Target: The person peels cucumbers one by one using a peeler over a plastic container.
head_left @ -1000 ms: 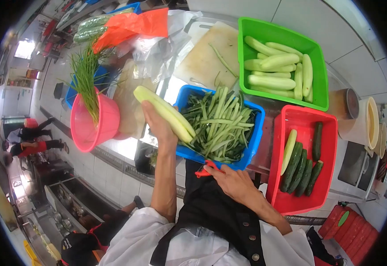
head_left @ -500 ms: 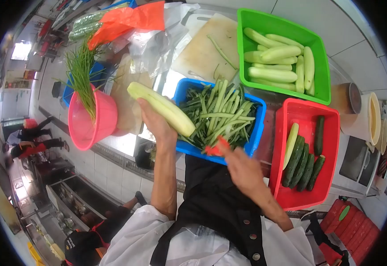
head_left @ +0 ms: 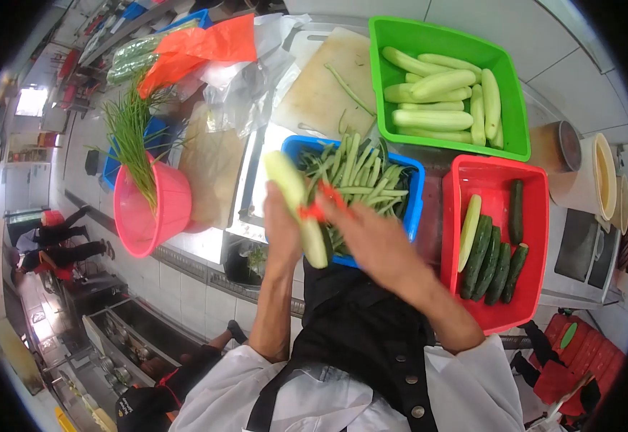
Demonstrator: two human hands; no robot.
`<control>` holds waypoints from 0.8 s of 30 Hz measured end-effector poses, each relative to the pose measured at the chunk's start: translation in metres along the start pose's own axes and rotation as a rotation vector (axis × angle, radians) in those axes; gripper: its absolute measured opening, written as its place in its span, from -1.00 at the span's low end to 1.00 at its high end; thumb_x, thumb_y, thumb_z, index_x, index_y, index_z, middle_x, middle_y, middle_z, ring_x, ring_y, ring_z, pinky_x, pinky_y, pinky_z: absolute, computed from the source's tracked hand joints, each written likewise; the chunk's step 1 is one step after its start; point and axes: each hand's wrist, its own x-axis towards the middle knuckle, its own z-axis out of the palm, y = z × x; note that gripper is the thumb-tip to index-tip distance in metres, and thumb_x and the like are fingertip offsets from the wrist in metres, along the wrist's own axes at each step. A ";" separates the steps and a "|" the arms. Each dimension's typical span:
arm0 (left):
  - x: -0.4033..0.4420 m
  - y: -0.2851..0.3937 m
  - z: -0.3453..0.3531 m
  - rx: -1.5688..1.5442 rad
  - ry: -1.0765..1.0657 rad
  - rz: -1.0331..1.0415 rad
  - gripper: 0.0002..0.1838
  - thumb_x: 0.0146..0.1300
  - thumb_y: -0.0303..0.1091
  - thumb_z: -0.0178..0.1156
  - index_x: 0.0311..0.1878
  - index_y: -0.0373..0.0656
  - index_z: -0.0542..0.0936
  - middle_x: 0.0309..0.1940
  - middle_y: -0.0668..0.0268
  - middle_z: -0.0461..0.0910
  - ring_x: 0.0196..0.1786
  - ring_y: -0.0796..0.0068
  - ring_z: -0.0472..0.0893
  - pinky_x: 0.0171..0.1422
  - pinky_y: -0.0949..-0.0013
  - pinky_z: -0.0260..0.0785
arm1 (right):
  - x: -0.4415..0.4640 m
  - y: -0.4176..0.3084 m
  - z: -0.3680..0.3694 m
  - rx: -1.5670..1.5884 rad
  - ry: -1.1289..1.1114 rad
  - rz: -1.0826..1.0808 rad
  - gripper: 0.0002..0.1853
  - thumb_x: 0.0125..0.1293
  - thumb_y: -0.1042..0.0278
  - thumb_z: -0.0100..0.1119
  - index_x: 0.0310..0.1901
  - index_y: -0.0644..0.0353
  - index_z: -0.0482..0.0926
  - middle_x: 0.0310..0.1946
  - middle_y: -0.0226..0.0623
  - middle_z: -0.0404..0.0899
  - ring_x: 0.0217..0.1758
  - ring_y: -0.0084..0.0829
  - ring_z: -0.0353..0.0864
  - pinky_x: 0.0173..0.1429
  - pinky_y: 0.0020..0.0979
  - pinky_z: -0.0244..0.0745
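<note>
My left hand (head_left: 282, 229) is closed around a mostly peeled cucumber (head_left: 285, 178), held tilted over the near left edge of the blue basin (head_left: 419, 209). A dark green strip shows along its lower end. In my right hand (head_left: 377, 245) is a red peeler (head_left: 319, 207), its head against the side of the cucumber; motion blurs it. Long pale and dark green peelings (head_left: 363, 173) heap up in the blue basin below. To the right, a red basin (head_left: 540, 237) holds several dark unpeeled cucumbers (head_left: 478, 258) and one pale one (head_left: 470, 232).
Several peeled cucumbers (head_left: 440, 85) lie in a green basin (head_left: 521, 108) at the back. Left of it is a cutting board (head_left: 321, 86) with stray peelings. Green stalks (head_left: 135, 155) stand in a pink basket (head_left: 173, 194). Other people are in the kitchen, one in a dark cap (head_left: 141, 407) at lower left.
The cucumber has swung more upright and moved right and toward me. My right hand has brought the peeler left, from above the blue basin onto the cucumber.
</note>
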 end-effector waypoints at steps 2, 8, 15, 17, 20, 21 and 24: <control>0.023 -0.002 -0.015 -0.290 0.108 0.082 -0.41 0.52 0.15 -0.37 -0.01 -0.22 0.42 -0.25 0.24 0.49 -0.23 0.40 0.48 -0.10 0.29 0.41 | -0.048 0.006 0.027 -0.181 -0.161 -0.045 -0.43 0.29 0.45 0.08 0.36 -0.12 0.37 -0.42 -0.20 0.37 -0.55 -0.14 0.47 -0.44 -0.18 0.47; 0.021 -0.001 -0.008 -0.664 -0.203 -0.006 -0.36 0.50 0.20 -0.37 -0.04 -0.23 0.45 -0.35 0.22 0.49 -0.32 0.40 0.50 -0.19 0.32 0.43 | -0.021 -0.005 -0.016 0.013 -0.021 0.056 -0.46 0.33 0.43 0.05 0.35 -0.11 0.35 -0.37 -0.19 0.42 -0.49 -0.07 0.55 -0.43 -0.11 0.48; -0.010 -0.002 0.024 0.046 -0.192 0.161 -0.46 0.54 0.03 -0.30 0.07 -0.27 0.47 -0.26 0.29 0.56 -0.26 0.58 0.55 -0.22 0.47 0.41 | 0.032 -0.001 -0.016 0.089 0.240 -0.094 -0.46 0.33 0.44 0.07 0.35 -0.07 0.33 -0.39 -0.15 0.42 -0.45 -0.04 0.52 -0.38 -0.11 0.45; -0.009 -0.007 0.013 -0.027 -0.236 0.101 -0.46 0.55 0.06 -0.32 0.02 -0.23 0.48 -0.26 0.33 0.55 -0.25 0.61 0.52 -0.20 0.47 0.39 | 0.022 0.003 -0.010 0.088 0.158 -0.082 -0.45 0.32 0.44 0.07 0.36 -0.07 0.32 -0.39 -0.14 0.42 -0.45 -0.04 0.52 -0.39 -0.11 0.45; 0.011 -0.012 -0.004 -0.285 0.014 0.055 -0.43 0.50 0.17 -0.27 -0.03 -0.20 0.45 -0.34 0.29 0.52 -0.33 0.47 0.51 -0.18 0.35 0.45 | -0.020 -0.002 0.005 -0.107 -0.083 -0.002 -0.41 0.27 0.44 0.09 0.36 -0.13 0.34 -0.33 -0.20 0.41 -0.47 -0.12 0.56 -0.44 -0.12 0.53; 0.024 -0.009 -0.008 -0.292 0.025 0.066 -0.43 0.50 0.17 -0.27 -0.03 -0.20 0.45 -0.34 0.29 0.52 -0.33 0.47 0.51 -0.18 0.35 0.45 | -0.039 -0.001 0.011 -0.209 -0.188 0.023 -0.40 0.26 0.44 0.10 0.36 -0.15 0.34 -0.31 -0.22 0.42 -0.48 -0.15 0.58 -0.46 -0.12 0.55; 0.041 -0.003 -0.015 -0.448 0.464 0.109 -0.47 0.51 0.13 -0.28 -0.04 -0.19 0.40 -0.33 0.21 0.49 -0.34 0.36 0.53 -0.19 0.29 0.49 | -0.087 0.018 0.037 -0.295 -0.255 -0.051 -0.38 0.24 0.44 0.11 0.36 -0.18 0.34 -0.31 -0.25 0.41 -0.54 -0.21 0.58 -0.48 -0.16 0.57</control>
